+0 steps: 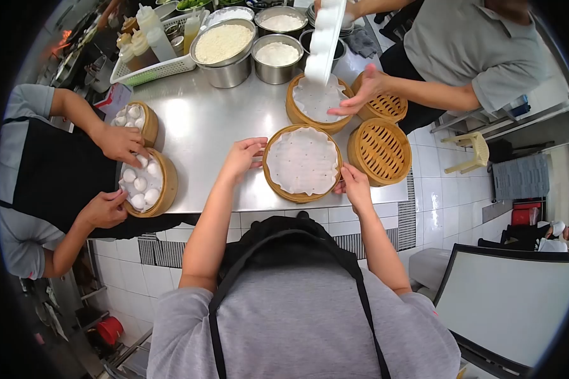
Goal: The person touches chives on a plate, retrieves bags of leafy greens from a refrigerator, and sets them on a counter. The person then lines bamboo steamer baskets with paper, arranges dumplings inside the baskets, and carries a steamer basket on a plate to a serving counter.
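Observation:
A round bamboo steamer (274, 184) stands near the table's front edge, lined with perforated white paper (302, 160). My left hand (243, 158) is at its left side, fingers stretched toward the rim and slightly apart, holding nothing. At the lower right of the same steamer, my right hand (354, 184) has its thumb and fingers on the rim. Just behind is a second paper-lined steamer (294, 114). To the right stand a slatted steamer (380, 151) and another slatted one (385, 106) behind it.
At left, a co-worker's hands (121, 144) touch steamers of white buns (140, 183). Another co-worker's hand (363, 91) reaches in at upper right, beside a white tray (325, 44) held over the steamers. Metal pots (227, 74) and a bottle basket (155, 74) line the back.

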